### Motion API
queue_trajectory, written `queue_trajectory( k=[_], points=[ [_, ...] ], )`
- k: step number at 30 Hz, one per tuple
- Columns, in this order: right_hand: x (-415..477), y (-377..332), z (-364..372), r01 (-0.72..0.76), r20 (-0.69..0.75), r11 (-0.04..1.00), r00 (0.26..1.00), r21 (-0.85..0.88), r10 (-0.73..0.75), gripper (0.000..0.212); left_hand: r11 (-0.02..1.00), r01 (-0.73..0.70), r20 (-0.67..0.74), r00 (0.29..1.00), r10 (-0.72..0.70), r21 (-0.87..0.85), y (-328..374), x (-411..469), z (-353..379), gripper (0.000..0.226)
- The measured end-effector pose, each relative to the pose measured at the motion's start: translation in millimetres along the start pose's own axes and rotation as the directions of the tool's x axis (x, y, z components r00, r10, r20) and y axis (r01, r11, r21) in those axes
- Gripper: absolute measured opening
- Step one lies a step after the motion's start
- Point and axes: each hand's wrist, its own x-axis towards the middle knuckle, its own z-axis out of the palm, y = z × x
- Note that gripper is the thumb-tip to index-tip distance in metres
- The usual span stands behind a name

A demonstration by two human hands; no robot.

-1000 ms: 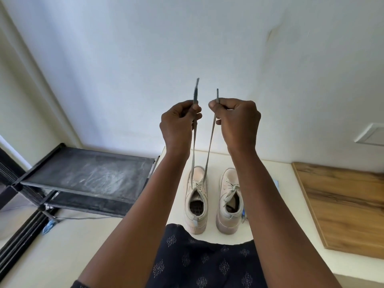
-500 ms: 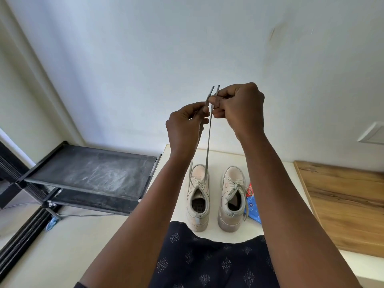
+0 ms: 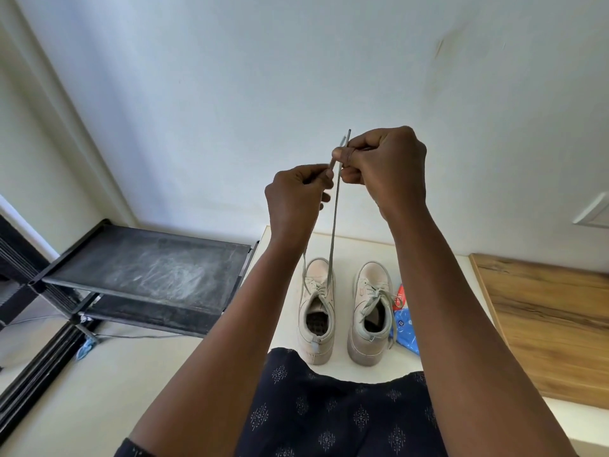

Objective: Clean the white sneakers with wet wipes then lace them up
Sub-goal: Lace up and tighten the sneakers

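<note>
Lacing step. Left hand [image 3: 296, 196] and right hand [image 3: 385, 169] are raised, each grip pinched on one end of the flat grey shoelace [image 3: 333, 225] rising from a white high-top sneaker [image 3: 313, 344] on the white tabletop [image 3: 428, 258]. Next move, probably: level the ends, then tie.

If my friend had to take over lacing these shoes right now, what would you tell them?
Left hand: fingers pinch one end of the lace, held high.
Right hand: fingers pinch the other end, close beside.
The lace runs down to the left shoe, which stands beside the right shoe; the wipes pack lies right of them.
Done: both shoes look threaded.
Left: tie the left shoe, then the right lace, which hangs loose.
</note>
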Motion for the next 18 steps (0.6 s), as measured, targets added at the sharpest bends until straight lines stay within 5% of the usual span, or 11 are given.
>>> queue_trajectory(
  k=[4,7,13,18],
  points=[
    [2,3,1,0.033,0.001,0.994,0.999,-0.101,-0.033,0.016,0.970,-0.013,0.197,0.980,-0.036,0.244,-2,5,-5,0.020],
    [7,3,0,0.061,0.012,0.983,0.998,-0.176,-0.060,0.024,0.981,-0.038,0.272,0.962,-0.016,0.190,-1,5,-6,0.029],
    [12,8,-1,0.033,0.089,0.993,0.996,-0.116,-0.023,0.026,0.986,-0.075,0.309,0.951,0.026,0.150,-5,9,-5,0.011],
    [7,34,0,-0.092,0.305,0.995,0.948,-0.027,0.096,0.018,0.998,-0.027,0.313,0.950,0.007,0.058,-13,14,-7,0.012]
  ],
)
